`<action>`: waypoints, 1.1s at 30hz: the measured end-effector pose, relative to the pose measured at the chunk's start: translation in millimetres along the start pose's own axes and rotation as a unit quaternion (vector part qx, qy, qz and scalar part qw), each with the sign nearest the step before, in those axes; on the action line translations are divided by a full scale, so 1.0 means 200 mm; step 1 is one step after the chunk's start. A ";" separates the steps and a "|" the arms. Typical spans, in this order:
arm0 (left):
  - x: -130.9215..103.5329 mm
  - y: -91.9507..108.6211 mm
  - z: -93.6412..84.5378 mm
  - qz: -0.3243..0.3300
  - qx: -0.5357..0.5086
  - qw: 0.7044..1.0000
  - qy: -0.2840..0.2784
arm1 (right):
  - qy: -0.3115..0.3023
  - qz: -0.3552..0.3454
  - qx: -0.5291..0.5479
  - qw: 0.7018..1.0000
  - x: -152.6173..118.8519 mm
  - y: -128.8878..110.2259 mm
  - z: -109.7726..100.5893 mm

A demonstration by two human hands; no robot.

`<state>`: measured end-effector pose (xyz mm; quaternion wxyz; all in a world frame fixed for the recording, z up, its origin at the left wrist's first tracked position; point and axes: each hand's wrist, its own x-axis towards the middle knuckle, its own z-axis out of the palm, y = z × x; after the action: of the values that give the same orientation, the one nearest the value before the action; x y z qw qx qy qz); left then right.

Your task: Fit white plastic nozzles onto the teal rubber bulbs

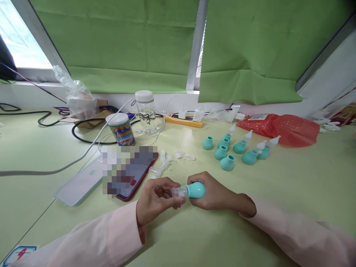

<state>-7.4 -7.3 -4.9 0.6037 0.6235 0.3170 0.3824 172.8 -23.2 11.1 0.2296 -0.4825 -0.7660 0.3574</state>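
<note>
My right hand [213, 191] grips a teal rubber bulb [197, 190] lying sideways, its neck toward the left. A clear plastic tube piece [179, 191] sits at the bulb's neck, pinched between the thumb and fingers of my left hand [158, 196]. Whether the tube is pushed into the neck or only against it, I cannot tell. Behind my left hand lie several loose clear tube pieces and white tips [161, 167]. Beyond my right hand stand open-necked teal bulbs [227, 163] and others fitted with clear pointed nozzles [250, 157].
Left of my hands are a phone in a red case [136, 174] and a pale blue phone case [80, 185]. Farther back stand a printed can [121, 129], a lidded water bottle [146, 115], an orange power strip [183, 120] and a red plastic bag [280, 128]. A grey cable [55, 172] crosses the left side.
</note>
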 end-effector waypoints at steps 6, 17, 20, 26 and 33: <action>-0.01 -0.01 0.00 0.183 0.257 0.947 -0.067 | -0.073 0.013 0.066 0.995 -0.01 -0.10 -0.02; 0.00 0.00 -0.05 0.229 0.423 0.876 -0.044 | -0.022 0.018 0.002 1.000 0.02 -0.02 0.00; 0.02 -0.03 -0.05 0.241 0.426 0.869 -0.069 | -0.009 0.006 -0.003 1.000 0.00 -0.04 0.03; 0.03 -0.07 -0.05 0.175 0.350 0.916 -0.085 | 0.053 -0.022 -0.056 0.997 -0.02 -0.05 0.10; 0.03 -0.06 -0.02 0.074 0.278 0.955 -0.069 | 0.139 -0.128 -0.228 0.955 -0.03 -0.01 0.14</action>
<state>-6.5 0.1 -16.2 0.3971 0.8133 0.3215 0.2785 155.3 -38.4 -4.6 0.2620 -0.4647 -0.8429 0.0700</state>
